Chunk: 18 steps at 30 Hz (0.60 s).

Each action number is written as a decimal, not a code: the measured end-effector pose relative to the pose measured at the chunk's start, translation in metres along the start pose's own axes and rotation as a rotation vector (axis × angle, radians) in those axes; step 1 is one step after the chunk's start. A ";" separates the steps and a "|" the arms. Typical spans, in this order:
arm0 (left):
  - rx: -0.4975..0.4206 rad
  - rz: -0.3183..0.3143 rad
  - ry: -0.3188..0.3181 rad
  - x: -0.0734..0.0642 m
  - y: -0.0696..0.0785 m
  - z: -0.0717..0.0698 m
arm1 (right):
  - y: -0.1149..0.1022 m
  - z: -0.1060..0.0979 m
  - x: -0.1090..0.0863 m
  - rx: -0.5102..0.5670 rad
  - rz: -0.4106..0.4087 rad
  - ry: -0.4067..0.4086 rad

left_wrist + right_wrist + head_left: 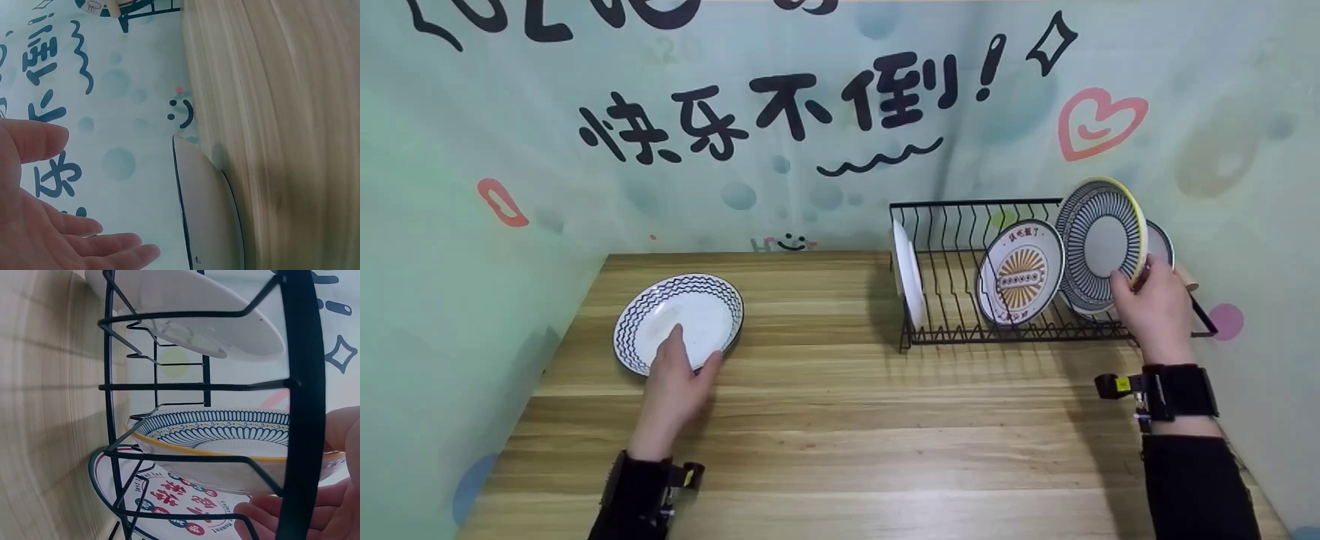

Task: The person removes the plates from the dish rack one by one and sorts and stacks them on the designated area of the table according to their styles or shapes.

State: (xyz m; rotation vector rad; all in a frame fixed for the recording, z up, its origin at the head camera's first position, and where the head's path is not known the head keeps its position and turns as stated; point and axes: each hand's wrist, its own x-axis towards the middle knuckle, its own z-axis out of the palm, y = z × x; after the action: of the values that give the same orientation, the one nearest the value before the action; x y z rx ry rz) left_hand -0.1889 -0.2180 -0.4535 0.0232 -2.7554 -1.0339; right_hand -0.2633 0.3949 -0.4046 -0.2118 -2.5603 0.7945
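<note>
My right hand (1159, 304) pinches the lower right rim of a deep plate (1102, 236) with a yellow edge and dark radiating stripes. This plate stands tilted in the black wire dish rack (982, 339); the right wrist view shows the thumb and fingers (270, 509) on either side of its rim. At the left, a white plate (709, 322) with a dark wavy border lies on the table. Over its near edge reaches my left hand (679, 390), fingers extended, thumb apart, gripping nothing. In the left wrist view a second dark rim shows beneath the plate (205, 219).
The rack also holds a white plate (911, 277) at its left end, a plate with an orange sunburst (1021, 274), and a dark-rimmed plate (1161, 241) partly hidden at the right. Behind the wooden table (840, 442) hangs a printed backdrop (780, 180).
</note>
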 end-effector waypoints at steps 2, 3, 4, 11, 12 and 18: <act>0.003 0.008 0.000 0.000 0.001 0.001 | 0.000 0.001 0.000 -0.009 -0.005 0.002; 0.004 0.010 0.000 0.000 0.001 0.002 | 0.000 0.002 -0.001 -0.014 -0.004 0.003; 0.003 0.013 0.000 0.000 0.002 0.003 | 0.000 0.002 -0.001 -0.016 -0.003 0.003; -0.003 0.033 -0.006 -0.001 0.006 0.007 | 0.000 0.004 -0.002 -0.034 0.015 -0.027; -0.003 0.035 -0.008 -0.001 0.006 0.008 | 0.000 0.004 -0.002 -0.037 0.016 -0.031; 0.002 0.051 -0.017 -0.001 0.012 0.014 | 0.001 0.006 0.000 -0.059 0.026 -0.027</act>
State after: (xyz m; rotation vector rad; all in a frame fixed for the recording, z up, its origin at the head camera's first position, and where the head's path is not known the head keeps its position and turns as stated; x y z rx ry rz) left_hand -0.1902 -0.1998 -0.4559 -0.0559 -2.7567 -1.0227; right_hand -0.2661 0.3925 -0.4095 -0.2550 -2.6141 0.7363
